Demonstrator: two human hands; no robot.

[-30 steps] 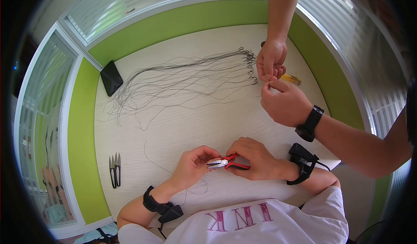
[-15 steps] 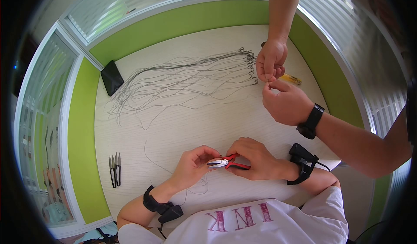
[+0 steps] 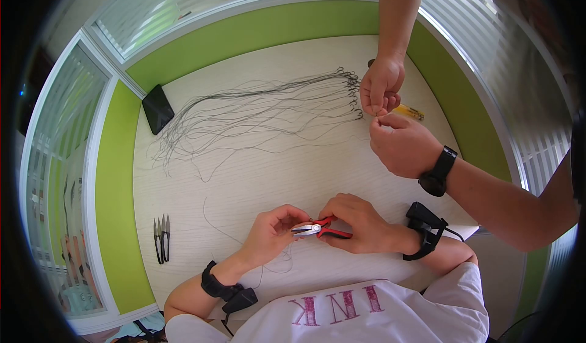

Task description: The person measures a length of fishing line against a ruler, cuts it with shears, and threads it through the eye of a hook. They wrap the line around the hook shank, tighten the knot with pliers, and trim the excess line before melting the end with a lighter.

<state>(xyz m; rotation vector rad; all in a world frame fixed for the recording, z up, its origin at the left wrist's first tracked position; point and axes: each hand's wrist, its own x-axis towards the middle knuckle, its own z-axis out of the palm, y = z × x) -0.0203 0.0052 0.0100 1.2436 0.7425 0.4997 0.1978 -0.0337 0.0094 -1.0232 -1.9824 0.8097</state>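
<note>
Pliers [image 3: 315,228] with red handles, at the middle of the near edge of the worktop [image 3: 293,178]. The right hand [image 3: 360,221] is curled around the handles, and the silver jaws point left; how far they are parted is too small to tell. Left hand [image 3: 271,230]: thumb and fingers bent together beside the jaws; whether they pinch anything cannot be made out. Loose thread [image 3: 229,237] lies on the worktop left of this hand, toward the near edge. Black bands [image 3: 420,236] circle both wrists. Farther out, many dark threads [image 3: 244,89] stretch across the far half of the worktop, their right ends bearing hooks [image 3: 352,86]. Beside the hooks, toward the right edge, a co-worker's hands [image 3: 383,86] meet at the fingertips; one wrist carries a black watch [image 3: 437,172]. Just beyond them lies a yellow object [image 3: 410,111]. Left edge: small scissors [image 3: 162,239], blades toward the far edge. Far left corner: a flat black object [image 3: 157,109]. Green panels [image 3: 244,28] border the worktop.
</note>
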